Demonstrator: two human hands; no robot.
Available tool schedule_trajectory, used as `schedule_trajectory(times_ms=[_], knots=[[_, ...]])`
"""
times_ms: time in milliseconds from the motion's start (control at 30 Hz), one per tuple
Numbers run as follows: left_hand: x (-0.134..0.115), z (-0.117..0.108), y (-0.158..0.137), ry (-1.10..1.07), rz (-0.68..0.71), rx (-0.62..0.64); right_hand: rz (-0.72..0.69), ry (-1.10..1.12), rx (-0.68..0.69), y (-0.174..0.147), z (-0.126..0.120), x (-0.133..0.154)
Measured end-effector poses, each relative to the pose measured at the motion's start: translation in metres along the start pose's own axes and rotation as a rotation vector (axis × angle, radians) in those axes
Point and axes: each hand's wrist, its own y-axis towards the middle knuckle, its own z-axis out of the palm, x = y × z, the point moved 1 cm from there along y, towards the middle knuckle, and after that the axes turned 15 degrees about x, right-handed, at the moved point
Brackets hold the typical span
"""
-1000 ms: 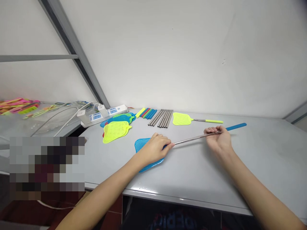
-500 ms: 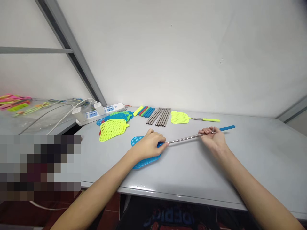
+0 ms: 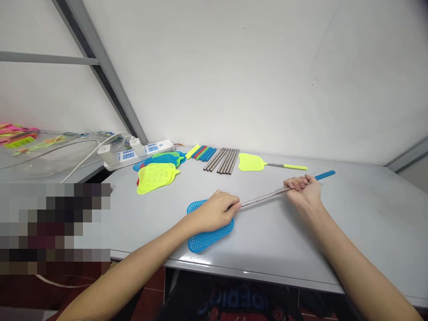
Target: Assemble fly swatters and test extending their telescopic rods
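Note:
A blue fly swatter (image 3: 209, 239) lies across my front, its metal rod extended and slanting up to the right. My left hand (image 3: 219, 210) is closed over the neck where the perforated blue head meets the rod, hiding that joint. Near the other end, my right hand (image 3: 303, 191) has its fingers wrapped round the rod just short of the blue handle (image 3: 325, 175). Behind the hands rests a yellow fly swatter (image 3: 251, 162) with a metal rod and yellow handle.
Left of centre lie stacked swatter heads (image 3: 156, 177) in yellow, blue, green and red. Coloured handle sleeves (image 3: 202, 153) and metal rods (image 3: 222, 161) form rows near the wall. A white power strip (image 3: 152, 149) with plugs and cables sits at the back left.
The blue swatter and both hands have shifted slightly right. The swatter's head has come nearer the table's front edge, and its handle end has risen a little in view.

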Motion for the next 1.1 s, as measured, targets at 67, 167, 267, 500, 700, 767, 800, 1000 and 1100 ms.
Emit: schedule_trajectory(times_ms=[67,167,267,500,700,767,800,1000,1100], knots=[[-0.003,0.001,-0.001,-0.025,-0.014,-0.004,-0.022,0.021,0.023,-0.001,-0.001,-0.001],[-0.001,0.001,-0.002,-0.058,-0.034,0.029,-0.024,0.073,0.034,-0.002,-0.001,-0.003],[0.003,-0.002,-0.003,-0.106,-0.056,0.061,-0.019,0.119,0.075,-0.003,-0.001,-0.006],[0.012,-0.006,-0.003,-0.195,-0.051,0.098,-0.012,0.142,0.130,-0.009,-0.002,-0.013],[0.016,-0.006,-0.003,-0.310,-0.029,0.135,0.001,0.127,0.160,-0.012,-0.001,-0.018],[0.016,-0.005,-0.002,-0.342,-0.027,0.146,0.001,0.118,0.165,-0.013,0.001,-0.018],[0.016,-0.005,-0.002,-0.355,-0.026,0.148,0.000,0.115,0.168,-0.014,0.002,-0.018],[0.016,-0.004,-0.003,-0.378,-0.030,0.156,0.012,0.111,0.172,-0.019,0.003,-0.023],[0.015,-0.004,-0.003,-0.376,-0.031,0.161,0.018,0.091,0.166,-0.021,0.002,-0.025]])
